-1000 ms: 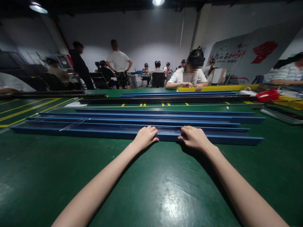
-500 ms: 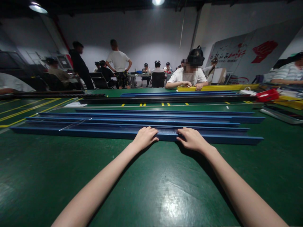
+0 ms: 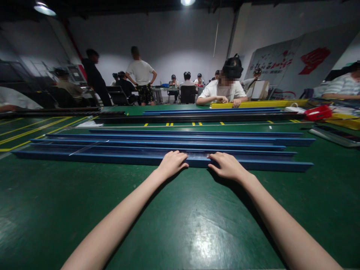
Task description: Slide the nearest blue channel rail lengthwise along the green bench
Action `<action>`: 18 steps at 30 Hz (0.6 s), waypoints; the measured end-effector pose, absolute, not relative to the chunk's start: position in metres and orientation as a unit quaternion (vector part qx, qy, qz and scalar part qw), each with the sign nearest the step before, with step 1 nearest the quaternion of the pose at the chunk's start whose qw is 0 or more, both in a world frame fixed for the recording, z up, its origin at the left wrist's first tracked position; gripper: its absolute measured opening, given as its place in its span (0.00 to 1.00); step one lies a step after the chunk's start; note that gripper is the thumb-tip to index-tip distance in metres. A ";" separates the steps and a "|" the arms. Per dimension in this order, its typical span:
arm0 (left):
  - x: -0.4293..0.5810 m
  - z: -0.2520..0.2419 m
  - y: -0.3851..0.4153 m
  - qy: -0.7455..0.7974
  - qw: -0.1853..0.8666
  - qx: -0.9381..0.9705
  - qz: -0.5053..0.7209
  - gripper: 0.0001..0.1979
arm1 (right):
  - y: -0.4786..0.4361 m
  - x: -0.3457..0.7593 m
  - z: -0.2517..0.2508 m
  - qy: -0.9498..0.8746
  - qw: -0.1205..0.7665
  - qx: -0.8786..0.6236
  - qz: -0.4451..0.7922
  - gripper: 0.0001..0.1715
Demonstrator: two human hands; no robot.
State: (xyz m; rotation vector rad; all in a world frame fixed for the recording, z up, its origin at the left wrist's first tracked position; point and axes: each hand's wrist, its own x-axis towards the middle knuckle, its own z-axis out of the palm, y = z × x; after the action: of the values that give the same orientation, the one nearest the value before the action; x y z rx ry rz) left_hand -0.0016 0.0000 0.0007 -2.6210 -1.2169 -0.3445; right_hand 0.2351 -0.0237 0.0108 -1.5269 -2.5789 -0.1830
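Observation:
A long blue U-shaped channel (image 3: 92, 156) lies across the green table in front of me. Over its near wall, my left hand (image 3: 172, 164) is closed, fingers inside the channel and thumb on the outer side. To the right, my right hand (image 3: 226, 165) straddles the same wall, its thumb low on the outside and its fingers over the rim; the lower fingers are partly hidden. A gap of bare channel separates the hands. Clear film or tape (image 3: 88, 147) crosses the channel on the left. Just behind lies another blue channel (image 3: 295, 142), parallel to it.
Farther back on the green table (image 3: 180, 217) lie black strips (image 3: 197, 118) and more blue strips. Across from me, a person (image 3: 222, 92) handles a yellow strip (image 3: 261, 104). At right are a red object (image 3: 317, 113) and a phone-like device (image 3: 337, 135).
My right hand's fingertips have shifted slightly left, with thumb and index finger a little farther apart. The left hand and the blue channels look unmoved.

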 end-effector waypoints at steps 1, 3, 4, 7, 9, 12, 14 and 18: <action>-0.001 0.001 0.000 -0.415 0.114 -0.895 -0.117 0.12 | -0.024 0.235 0.011 -0.856 0.069 -0.508 -0.061 0.19; -0.001 0.002 0.000 -0.417 0.112 -0.895 -0.114 0.12 | -0.024 0.235 0.011 -0.855 0.067 -0.510 -0.062 0.19; -0.001 0.002 0.000 -0.418 0.111 -0.895 -0.112 0.12 | -0.024 0.235 0.011 -0.855 0.066 -0.510 -0.063 0.19; -0.001 0.003 -0.001 -0.418 0.109 -0.895 -0.109 0.12 | -0.024 0.235 0.011 -0.855 0.067 -0.510 -0.061 0.19; -0.001 0.004 -0.001 -0.420 0.108 -0.895 -0.107 0.12 | -0.024 0.235 0.011 -0.857 0.069 -0.508 -0.058 0.19; -0.001 0.005 -0.002 -0.425 0.105 -0.893 -0.101 0.12 | -0.023 0.236 0.010 -0.858 0.072 -0.506 -0.053 0.19; 0.000 0.006 -0.003 -0.429 0.102 -0.892 -0.098 0.12 | -0.023 0.236 0.010 -0.858 0.075 -0.505 -0.051 0.19; 0.000 0.006 -0.003 -0.429 0.097 -0.893 -0.091 0.12 | -0.023 0.236 0.010 -0.862 0.084 -0.498 -0.050 0.18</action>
State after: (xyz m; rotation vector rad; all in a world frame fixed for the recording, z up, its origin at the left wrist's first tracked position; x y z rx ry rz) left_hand -0.0002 -0.0029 0.0060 -2.6457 -1.2705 -0.2705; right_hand 0.2363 -0.0228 0.0102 -1.4846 -2.5721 -0.1497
